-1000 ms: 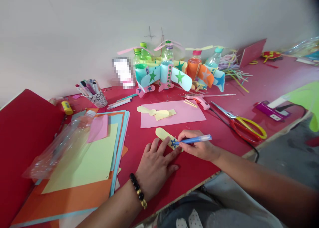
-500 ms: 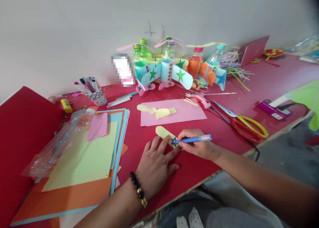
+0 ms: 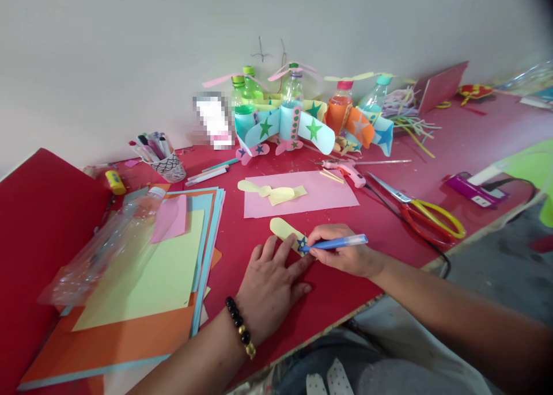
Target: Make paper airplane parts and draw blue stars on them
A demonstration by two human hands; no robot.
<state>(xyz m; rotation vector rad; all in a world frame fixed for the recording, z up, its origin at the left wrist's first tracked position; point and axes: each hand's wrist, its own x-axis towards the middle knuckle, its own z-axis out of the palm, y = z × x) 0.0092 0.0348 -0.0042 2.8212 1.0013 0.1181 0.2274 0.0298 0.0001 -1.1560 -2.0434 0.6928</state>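
Note:
My right hand point(image 3: 343, 251) is closed around a blue marker point(image 3: 339, 243), its tip on a blue star drawn on a pale yellow paper strip point(image 3: 283, 228) with a rounded end. Flat on the red table, my left hand point(image 3: 276, 280) spreads its fingers, and its fingertips press the strip's lower edge. Part of the strip is hidden beneath both hands. Just beyond lies a pink sheet point(image 3: 319, 202) carrying a yellow paper propeller shape point(image 3: 280, 192) and thin yellow sticks point(image 3: 332, 177).
Plastic-bottle planes with paper wings point(image 3: 317, 130) stand along the wall. A pink glue gun point(image 3: 352, 173) and scissors point(image 3: 425, 211) lie to the right, near a purple power strip point(image 3: 475, 189). Leftward are a pen cup point(image 3: 169, 168), stacked coloured paper point(image 3: 142, 285) and a clear plastic bottle point(image 3: 103, 245).
The marker tip has shifted slightly left and down over the star. My left hand stays in place on the strip.

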